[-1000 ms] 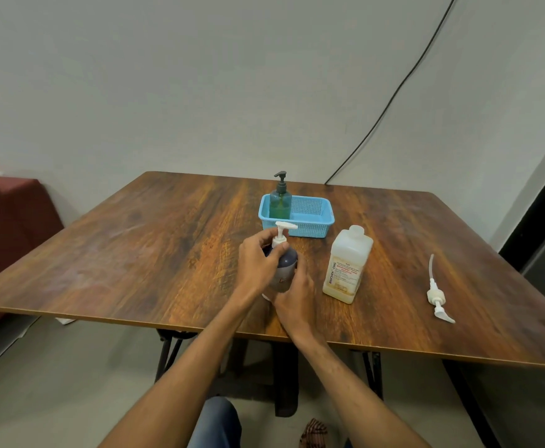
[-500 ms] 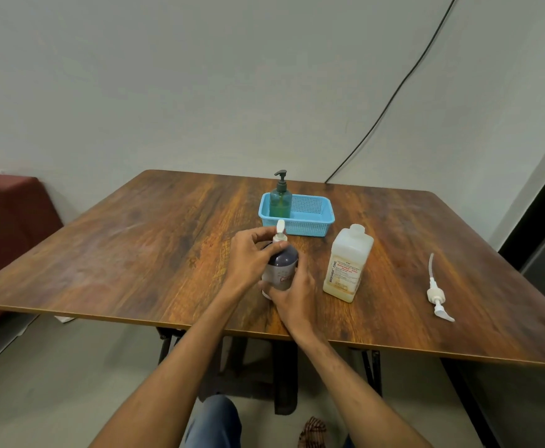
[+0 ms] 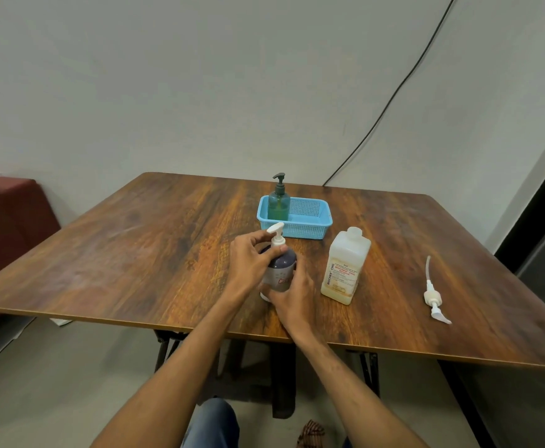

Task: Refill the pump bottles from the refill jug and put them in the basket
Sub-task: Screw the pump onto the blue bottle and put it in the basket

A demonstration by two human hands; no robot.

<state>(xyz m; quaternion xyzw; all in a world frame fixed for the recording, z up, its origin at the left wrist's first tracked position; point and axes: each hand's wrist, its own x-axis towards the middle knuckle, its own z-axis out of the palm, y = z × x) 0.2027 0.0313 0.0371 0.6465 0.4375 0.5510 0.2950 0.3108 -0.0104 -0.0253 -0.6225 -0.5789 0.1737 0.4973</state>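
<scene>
A dark purple pump bottle (image 3: 282,270) with a white pump head (image 3: 276,232) stands on the wooden table (image 3: 135,253) near its front edge. My left hand (image 3: 251,260) grips the neck and collar of that pump, fingers curled round it. My right hand (image 3: 292,295) holds the lower body of the same bottle from the front. A white translucent refill jug (image 3: 345,266), uncapped, stands just right of the bottle. Behind them a blue basket (image 3: 310,218) holds a green pump bottle (image 3: 278,200) in its left end.
A loose white pump with its tube (image 3: 432,295) lies on the table at the right. A black cable (image 3: 394,95) runs down the wall behind. A dark red seat (image 3: 9,218) stands left of the table.
The white pump head has turned: its spout pointed right, then away, and now points left. My left hand has shifted round the collar; my right hand stays on the bottle.
</scene>
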